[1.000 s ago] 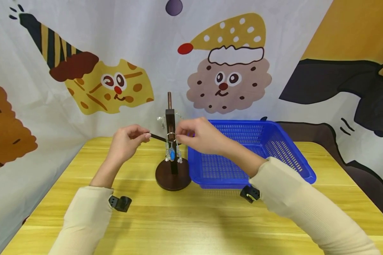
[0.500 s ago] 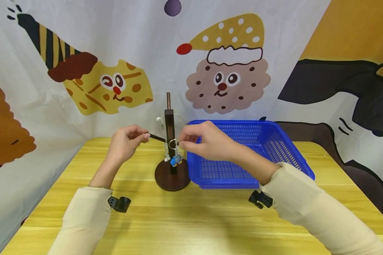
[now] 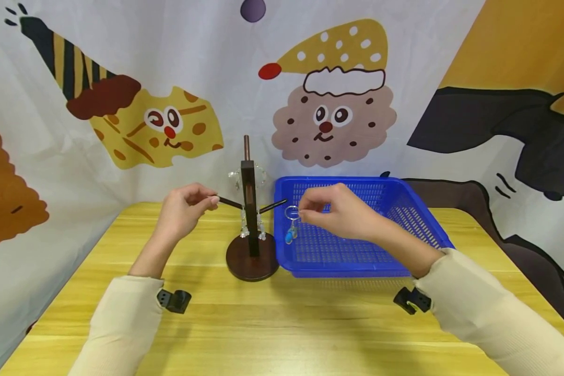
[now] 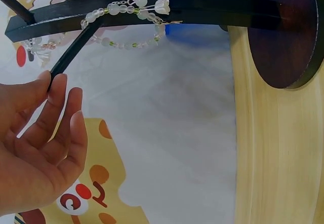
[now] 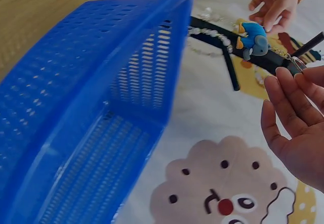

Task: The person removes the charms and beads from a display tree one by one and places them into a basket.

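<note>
My left hand (image 3: pixel 183 209) pinches the tip of the left peg (image 4: pixel 71 54) on a dark wooden jewelry stand (image 3: pixel 250 209), which stands upright on a round base (image 3: pixel 252 266). Clear-beaded bracelets with white flower charms hang on it; one bracelet (image 4: pixel 114 9) loops over the held peg. To the right of the stand, my right hand (image 3: pixel 340 211) pinches the ring of a keychain (image 3: pixel 291 235). From the ring dangles a small grey elephant figure (image 5: pixel 252 39) in blue, apart from the stand and overlapping the basket's left part in the head view.
A blue plastic basket (image 3: pixel 333 268) with slotted walls sits right of the stand, close beside its base. The right peg (image 3: pixel 273 205) points toward the basket. Behind the wooden table (image 3: pixel 244 329) hangs a white cloth with cartoon prints (image 3: pixel 333 122).
My right hand has drawn the keychain off to the right, away from the stand's post, toward the basket. The left hand has kept its hold on the left peg.
</note>
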A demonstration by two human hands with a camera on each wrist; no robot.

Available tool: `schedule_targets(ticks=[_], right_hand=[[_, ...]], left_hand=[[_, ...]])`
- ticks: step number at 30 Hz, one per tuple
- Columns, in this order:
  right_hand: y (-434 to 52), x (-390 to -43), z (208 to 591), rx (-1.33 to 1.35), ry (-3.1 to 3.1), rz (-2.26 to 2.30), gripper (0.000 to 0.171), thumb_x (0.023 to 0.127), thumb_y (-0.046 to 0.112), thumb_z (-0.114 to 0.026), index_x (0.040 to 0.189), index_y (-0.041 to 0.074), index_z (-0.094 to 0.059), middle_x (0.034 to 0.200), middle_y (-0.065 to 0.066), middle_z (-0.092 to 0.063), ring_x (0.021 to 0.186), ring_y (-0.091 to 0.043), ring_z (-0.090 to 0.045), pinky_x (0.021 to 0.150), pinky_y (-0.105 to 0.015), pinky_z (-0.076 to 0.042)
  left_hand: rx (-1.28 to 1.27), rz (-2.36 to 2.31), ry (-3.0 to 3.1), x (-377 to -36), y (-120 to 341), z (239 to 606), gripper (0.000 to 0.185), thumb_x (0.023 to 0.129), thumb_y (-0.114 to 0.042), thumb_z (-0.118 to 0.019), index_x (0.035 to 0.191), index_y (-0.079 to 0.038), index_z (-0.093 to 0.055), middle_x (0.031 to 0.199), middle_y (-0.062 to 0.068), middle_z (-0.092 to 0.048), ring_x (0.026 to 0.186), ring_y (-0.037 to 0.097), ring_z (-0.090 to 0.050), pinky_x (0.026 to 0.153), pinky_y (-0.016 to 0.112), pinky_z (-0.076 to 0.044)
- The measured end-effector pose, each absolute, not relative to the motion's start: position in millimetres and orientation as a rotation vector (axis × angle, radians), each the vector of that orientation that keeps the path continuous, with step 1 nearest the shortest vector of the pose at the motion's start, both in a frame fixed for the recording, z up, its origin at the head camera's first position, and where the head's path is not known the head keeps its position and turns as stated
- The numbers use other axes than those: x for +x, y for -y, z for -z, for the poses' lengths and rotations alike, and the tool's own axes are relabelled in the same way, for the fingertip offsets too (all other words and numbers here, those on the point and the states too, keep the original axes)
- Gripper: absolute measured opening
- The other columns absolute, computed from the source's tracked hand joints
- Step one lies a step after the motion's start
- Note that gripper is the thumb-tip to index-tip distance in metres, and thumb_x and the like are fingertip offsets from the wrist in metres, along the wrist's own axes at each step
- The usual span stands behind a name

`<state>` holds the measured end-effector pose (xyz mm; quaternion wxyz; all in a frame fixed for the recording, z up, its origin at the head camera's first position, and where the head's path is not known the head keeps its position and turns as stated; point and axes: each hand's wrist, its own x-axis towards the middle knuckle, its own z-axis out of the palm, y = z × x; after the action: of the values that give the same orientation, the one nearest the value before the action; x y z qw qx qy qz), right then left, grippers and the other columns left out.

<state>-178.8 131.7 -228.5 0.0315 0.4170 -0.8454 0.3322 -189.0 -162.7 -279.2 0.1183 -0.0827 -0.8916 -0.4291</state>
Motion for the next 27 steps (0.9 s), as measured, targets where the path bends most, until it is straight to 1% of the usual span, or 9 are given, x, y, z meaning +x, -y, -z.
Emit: schedule_targets(ticks=[8, 13, 17, 23, 27], right_hand=[[-151.4, -183.9, 249.6, 1.181, 2.696, -1.033, 0.011, 0.086, 0.005, -0.06, 0.079, 0.013, -0.064, 0.071, 0.008, -0.06, 0.065, -0.009, -0.055, 0.059, -0.027, -0.044], [-157.6, -185.4, 264.2, 1.175, 2.701, -1.046, 0.012, 0.084, 0.001, -0.061, 0.078, 0.012, -0.063, 0.07, 0.003, -0.06, 0.063, -0.011, -0.054, 0.057, -0.027, -0.046], [-160.4, -185.5, 277.0, 1.18, 2.725, -1.035, 0.013, 0.084, 0.001, -0.06, 0.078, 0.012, -0.064, 0.069, 0.0, -0.06, 0.061, -0.009, -0.053, 0.056, -0.026, -0.045], [-162.1, -186.7, 293.4, 1.193, 2.741, -1.021, 0.012, 0.083, 0.001, -0.06, 0.076, 0.01, -0.063, 0.066, 0.007, -0.055, 0.058, -0.008, -0.049, 0.053, -0.024, -0.043], [-162.9, -187.4, 300.7, 1.212, 2.755, -1.018, 0.012, 0.083, 0.0, -0.059, 0.075, 0.008, -0.063, 0.065, 0.007, -0.053, 0.058, -0.008, -0.047, 0.052, -0.023, -0.042]], left_hand=[[-0.241, 1.259, 2.611, -189.3, 163.7, 279.6, 0.02, 0.091, -0.017, -0.057, 0.1, -0.002, -0.065, 0.088, 0.013, -0.067, 0.079, 0.023, -0.061, 0.069, 0.032, -0.046], [-0.241, 1.256, 2.609, -190.0, 163.7, 279.7, 0.019, 0.091, -0.017, -0.057, 0.1, -0.002, -0.065, 0.088, 0.013, -0.067, 0.079, 0.023, -0.062, 0.069, 0.032, -0.047], [-0.245, 1.25, 2.61, -189.7, 163.4, 279.5, 0.019, 0.092, -0.017, -0.057, 0.1, -0.002, -0.065, 0.088, 0.013, -0.067, 0.078, 0.023, -0.062, 0.068, 0.032, -0.047], [-0.258, 1.243, 2.605, -189.7, 163.0, 279.6, 0.019, 0.092, -0.016, -0.057, 0.099, -0.002, -0.065, 0.087, 0.013, -0.067, 0.078, 0.023, -0.062, 0.069, 0.033, -0.047], [-0.267, 1.236, 2.599, -190.5, 163.2, 280.4, 0.018, 0.091, -0.016, -0.057, 0.099, -0.002, -0.066, 0.086, 0.013, -0.068, 0.077, 0.023, -0.062, 0.068, 0.032, -0.047]])
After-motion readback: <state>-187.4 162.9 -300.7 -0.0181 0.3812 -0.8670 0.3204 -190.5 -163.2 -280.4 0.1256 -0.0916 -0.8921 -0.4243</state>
